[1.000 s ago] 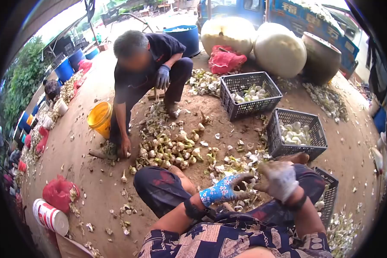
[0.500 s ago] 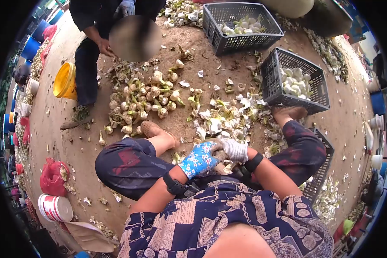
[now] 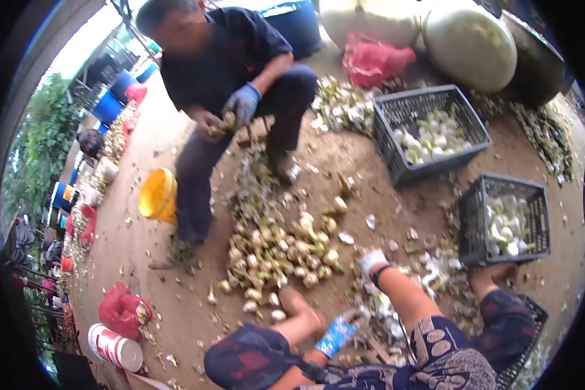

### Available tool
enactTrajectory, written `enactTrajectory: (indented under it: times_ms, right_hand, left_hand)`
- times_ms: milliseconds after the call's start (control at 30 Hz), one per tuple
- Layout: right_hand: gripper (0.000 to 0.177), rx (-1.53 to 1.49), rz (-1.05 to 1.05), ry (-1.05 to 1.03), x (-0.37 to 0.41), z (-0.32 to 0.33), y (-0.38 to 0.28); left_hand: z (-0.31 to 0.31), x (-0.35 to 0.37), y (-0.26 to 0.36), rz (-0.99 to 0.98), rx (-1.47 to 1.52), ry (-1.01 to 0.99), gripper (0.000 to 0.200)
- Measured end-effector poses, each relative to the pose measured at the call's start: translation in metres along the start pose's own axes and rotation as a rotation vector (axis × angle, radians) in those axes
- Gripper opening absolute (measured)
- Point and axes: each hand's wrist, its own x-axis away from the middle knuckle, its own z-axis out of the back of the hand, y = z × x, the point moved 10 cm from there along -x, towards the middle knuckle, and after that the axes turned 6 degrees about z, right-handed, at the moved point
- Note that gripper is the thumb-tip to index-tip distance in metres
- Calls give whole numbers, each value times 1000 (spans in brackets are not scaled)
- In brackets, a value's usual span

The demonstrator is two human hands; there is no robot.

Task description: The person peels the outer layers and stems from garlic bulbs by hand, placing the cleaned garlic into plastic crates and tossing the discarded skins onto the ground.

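Note:
My right hand [image 3: 372,262], in a white glove, is stretched forward over the ground at the right edge of a pile of untrimmed garlic bulbs [image 3: 283,250]. Its fingers are small and blurred, so I cannot make out anything in them. Low between my knees is my left hand [image 3: 338,335], in a blue flowered glove. It hovers close to a heap of garlic peelings [image 3: 429,276], its fingertips smeared against the litter. Peeled white garlic [image 3: 510,224] fills part of the near grey crate [image 3: 468,237], beside my right foot.
Opposite, a seated person [image 3: 240,71] holds a garlic bulb [image 3: 222,125] in both hands. A farther crate [image 3: 396,170] also contains garlic. Beside that person stands a yellow bucket [image 3: 157,198]. A white-and-red bucket [image 3: 114,346] and a red net bag [image 3: 122,312] are at left.
My hands, together at my lap before, are now apart; the right has reached forward. The view has tilted up and shifted, showing more of the person opposite.

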Motion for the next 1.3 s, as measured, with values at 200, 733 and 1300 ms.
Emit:
enactTrajectory:
  times_ms: [200,733,1300]
  right_hand:
    - [34,-393,-260,-202,-6,-23,36]
    - [42,-1478,-47,561,266,175,-27]
    - [31,-1668,-121,366,338,133,-45]
  left_hand:
    - [13,-7,14,-6,74,65,28]
    - [-32,94,156,-805,-12,224,64]
    - [-103,180,178,-1219,-634,176,65]
